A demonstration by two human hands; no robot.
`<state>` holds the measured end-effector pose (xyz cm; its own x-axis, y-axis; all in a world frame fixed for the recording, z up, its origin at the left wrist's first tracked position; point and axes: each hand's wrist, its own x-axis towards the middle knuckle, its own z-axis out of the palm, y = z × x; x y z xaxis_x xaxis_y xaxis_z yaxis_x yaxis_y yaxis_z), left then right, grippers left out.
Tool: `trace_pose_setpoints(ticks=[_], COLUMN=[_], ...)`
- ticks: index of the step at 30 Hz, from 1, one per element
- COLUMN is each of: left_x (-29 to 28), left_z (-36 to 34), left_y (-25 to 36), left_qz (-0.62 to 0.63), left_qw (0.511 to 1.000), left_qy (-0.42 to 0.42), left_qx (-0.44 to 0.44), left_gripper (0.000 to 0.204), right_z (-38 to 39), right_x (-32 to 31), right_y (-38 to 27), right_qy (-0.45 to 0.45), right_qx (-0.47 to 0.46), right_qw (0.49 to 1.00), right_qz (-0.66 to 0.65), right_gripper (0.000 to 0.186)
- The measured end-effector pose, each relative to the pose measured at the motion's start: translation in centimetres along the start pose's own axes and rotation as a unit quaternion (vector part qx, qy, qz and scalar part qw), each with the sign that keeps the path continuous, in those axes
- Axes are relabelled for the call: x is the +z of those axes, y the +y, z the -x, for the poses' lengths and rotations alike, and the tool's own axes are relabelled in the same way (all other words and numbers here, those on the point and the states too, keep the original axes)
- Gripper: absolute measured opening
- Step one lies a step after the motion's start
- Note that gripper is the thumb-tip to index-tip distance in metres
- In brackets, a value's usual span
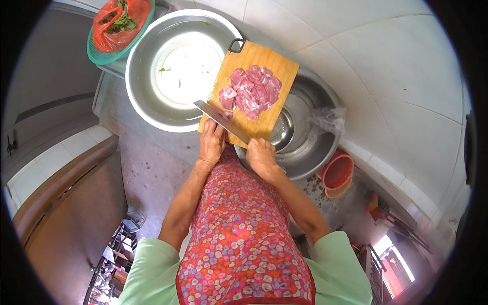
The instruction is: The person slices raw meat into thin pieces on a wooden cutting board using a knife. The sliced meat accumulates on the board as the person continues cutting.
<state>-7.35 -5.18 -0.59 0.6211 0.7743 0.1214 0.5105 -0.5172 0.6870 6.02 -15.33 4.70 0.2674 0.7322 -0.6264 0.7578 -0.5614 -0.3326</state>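
A wooden cutting board (285,71) with a black handle lies across the rims of two metal basins. On it rests a heap of sliced raw pink meat (251,91). My right hand (261,155) is wrapped round the handle of a knife (222,121), its wide blade slanting up to the left over the near-left part of the board. Close behind the blade, my left hand (212,142) has bent fingers pressed down at the board's near-left edge. What lies under those fingers is hidden by the hand and blade. A small meat piece (228,115) sits just beyond the blade.
The left basin (137,66) holds water with bits of green leaf. In the right basin (317,157) are a metal bowl (284,132) and a clear plastic bag (328,120). Leafy greens in a red bag (109,40) sit in a green basket (94,52). A red bucket (338,170) stands at right.
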Motion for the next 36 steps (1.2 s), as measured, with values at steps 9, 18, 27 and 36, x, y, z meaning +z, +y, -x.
trace_pose_setpoints(ticks=[9, 18, 27, 36], left_x=[0.8, 0.2, 0.1, 0.2], left_z=[1.0, 0.5, 0.5, 0.2], left_y=[-1.0, -0.9, -1.0, -1.0], left_qz=[-0.032, -0.022, -0.011, -0.014], left_qw=[0.999, 0.999, 1.0, 0.999], left_qy=[0.039, 0.021, 0.004, 0.032], left_qx=[0.018, 0.015, 0.014, 0.002], left_gripper=[0.029, 0.026, 0.028, 0.027], right_z=[2.6, 4.2, -1.3, 2.6], right_x=[-3.5, -1.8, 0.7, -1.0], right_y=[1.9, 2.2, -2.6, 2.4], right_qy=[0.066, 0.029, 0.073, 0.026], right_qx=[0.03, 0.029, -0.019, 0.047], right_qw=[0.996, 0.999, 0.997, 0.998], right_qz=[-0.059, 0.0, -0.014, 0.018], right_gripper=[0.029, 0.018, 0.015, 0.019])
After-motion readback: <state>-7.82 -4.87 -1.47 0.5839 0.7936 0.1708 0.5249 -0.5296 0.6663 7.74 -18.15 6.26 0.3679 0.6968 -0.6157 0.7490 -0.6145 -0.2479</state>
